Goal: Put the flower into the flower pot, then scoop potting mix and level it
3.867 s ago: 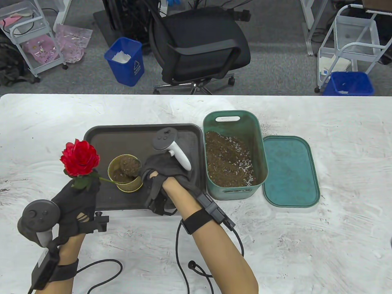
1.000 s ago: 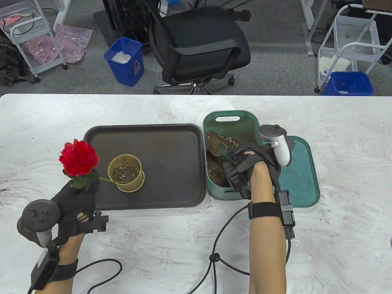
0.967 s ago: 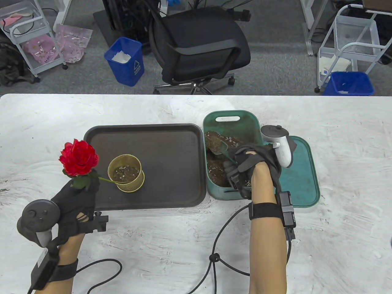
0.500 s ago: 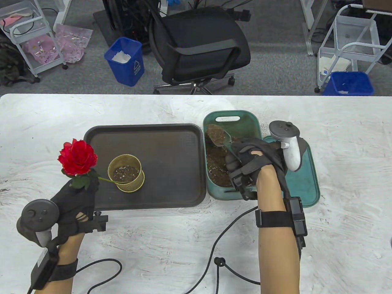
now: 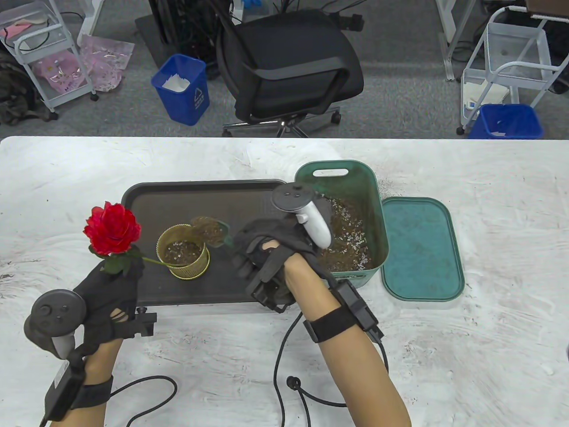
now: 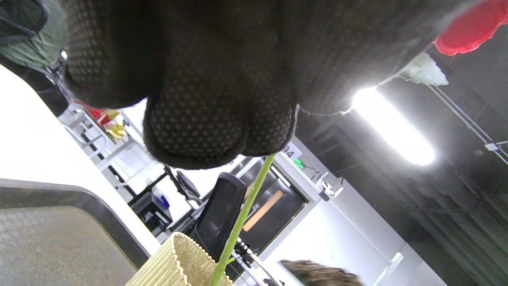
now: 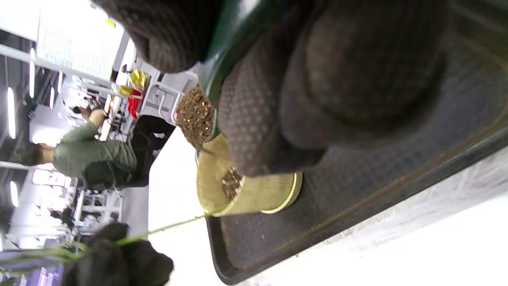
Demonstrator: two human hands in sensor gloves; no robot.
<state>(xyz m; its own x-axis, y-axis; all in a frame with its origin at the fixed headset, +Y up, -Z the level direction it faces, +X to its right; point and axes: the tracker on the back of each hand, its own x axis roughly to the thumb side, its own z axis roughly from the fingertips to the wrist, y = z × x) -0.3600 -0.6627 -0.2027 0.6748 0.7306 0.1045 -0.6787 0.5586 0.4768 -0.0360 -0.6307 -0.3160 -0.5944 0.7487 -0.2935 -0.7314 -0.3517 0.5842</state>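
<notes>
Right grip [image 5: 260, 253] curled round scoop [image 5: 209, 229], soil-laden

Across the upper right of the frame we see our right hand [image 7: 317, 79], its dotted gloved fingers [image 7: 254, 131] curled round a dark green scoop handle [image 7: 234, 35]. The scoop [image 7: 194, 117], heaped with brown potting mix, sits just above the ribbed yellow flower pot [image 7: 254, 194] at centre. The pot stands on the dark tray [image 7: 377, 186], which runs to the lower right. A green flower stem [image 7: 166, 228] leads from the pot's rim to our left hand [image 7: 119, 258] at lower left.
</notes>
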